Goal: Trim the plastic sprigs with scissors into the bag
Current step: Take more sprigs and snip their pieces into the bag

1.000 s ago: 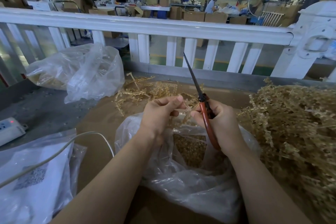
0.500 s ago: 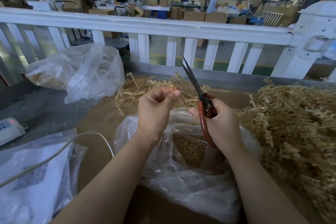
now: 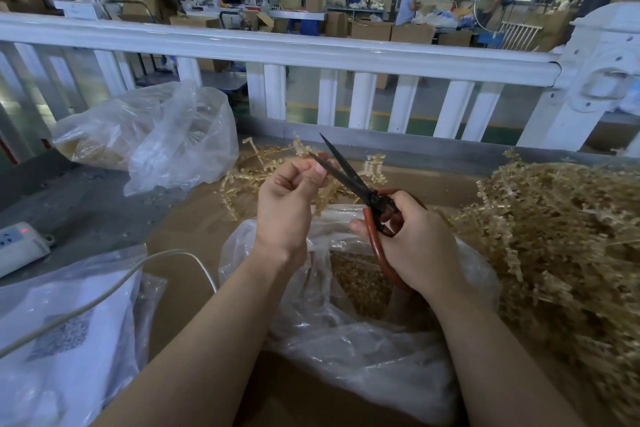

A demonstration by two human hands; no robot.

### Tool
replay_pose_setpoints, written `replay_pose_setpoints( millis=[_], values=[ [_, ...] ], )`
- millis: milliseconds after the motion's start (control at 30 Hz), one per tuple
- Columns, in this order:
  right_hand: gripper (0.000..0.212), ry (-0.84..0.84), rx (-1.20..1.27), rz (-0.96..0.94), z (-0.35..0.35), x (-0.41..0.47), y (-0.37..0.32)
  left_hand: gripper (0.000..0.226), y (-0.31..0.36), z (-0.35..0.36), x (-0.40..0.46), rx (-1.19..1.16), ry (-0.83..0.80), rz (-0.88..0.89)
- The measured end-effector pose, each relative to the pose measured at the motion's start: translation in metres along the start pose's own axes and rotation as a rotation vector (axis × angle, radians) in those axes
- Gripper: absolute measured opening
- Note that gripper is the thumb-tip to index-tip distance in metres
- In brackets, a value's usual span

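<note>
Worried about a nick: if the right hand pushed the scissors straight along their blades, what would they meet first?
Probably the left hand: the open dark blades of the red-handled scissors in the right hand already flank its fingertips pinching a tan plastic sprig. Depth is uncertain.

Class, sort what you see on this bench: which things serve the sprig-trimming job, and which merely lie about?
In use: red-handled scissors in right hand; thin tan plastic sprig pinched by left hand; open clear plastic bag of trimmings; tan sprig heap.

Lying about: white power strip; white cable; clear bag with printed sheet; second filled clear bag.
</note>
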State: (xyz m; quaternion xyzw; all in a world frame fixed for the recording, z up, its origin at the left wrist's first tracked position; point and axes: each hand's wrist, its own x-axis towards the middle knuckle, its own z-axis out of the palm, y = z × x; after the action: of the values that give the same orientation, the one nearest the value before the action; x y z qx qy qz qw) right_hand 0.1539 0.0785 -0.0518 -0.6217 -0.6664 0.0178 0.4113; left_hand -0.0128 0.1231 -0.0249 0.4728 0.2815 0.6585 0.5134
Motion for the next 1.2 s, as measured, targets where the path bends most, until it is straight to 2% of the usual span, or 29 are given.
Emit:
replay_pose_setpoints(
  millis=[167, 433, 567, 933, 1100, 1200],
  values=[
    [0.06, 0.028, -0.094, -0.017, 0.0013, 0.0, 0.0019, 0.019, 0.0018, -0.0004, 0.0003, -0.015, -0.012, -0.002],
    [0.064, 0.013, -0.036, -0.019, 0.003, -0.0009, 0.0047, 0.001, -0.0013, -0.0035, 0.0014, -0.096, -0.024, -0.079],
    [0.061, 0.002, -0.043, 0.007, 0.0028, -0.0006, 0.0046, 0.012, -0.0031, -0.0038, 0.0019, -0.142, -0.029, -0.112],
    [0.062, -0.056, 0.017, 0.066, 0.0033, -0.0007, 0.0034, 0.008, -0.004, -0.0041, 0.0013, -0.188, -0.044, -0.14],
    [0.059, -0.051, -0.06, 0.004, 0.0012, -0.0016, 0.0036, 0.005, -0.0029, -0.0049, 0.002, -0.191, -0.018, -0.104],
    [0.055, -0.038, -0.074, -0.011, 0.001, -0.0014, 0.0033, 0.015, -0.0035, -0.0056, 0.003, -0.196, -0.011, -0.103]
  ],
)
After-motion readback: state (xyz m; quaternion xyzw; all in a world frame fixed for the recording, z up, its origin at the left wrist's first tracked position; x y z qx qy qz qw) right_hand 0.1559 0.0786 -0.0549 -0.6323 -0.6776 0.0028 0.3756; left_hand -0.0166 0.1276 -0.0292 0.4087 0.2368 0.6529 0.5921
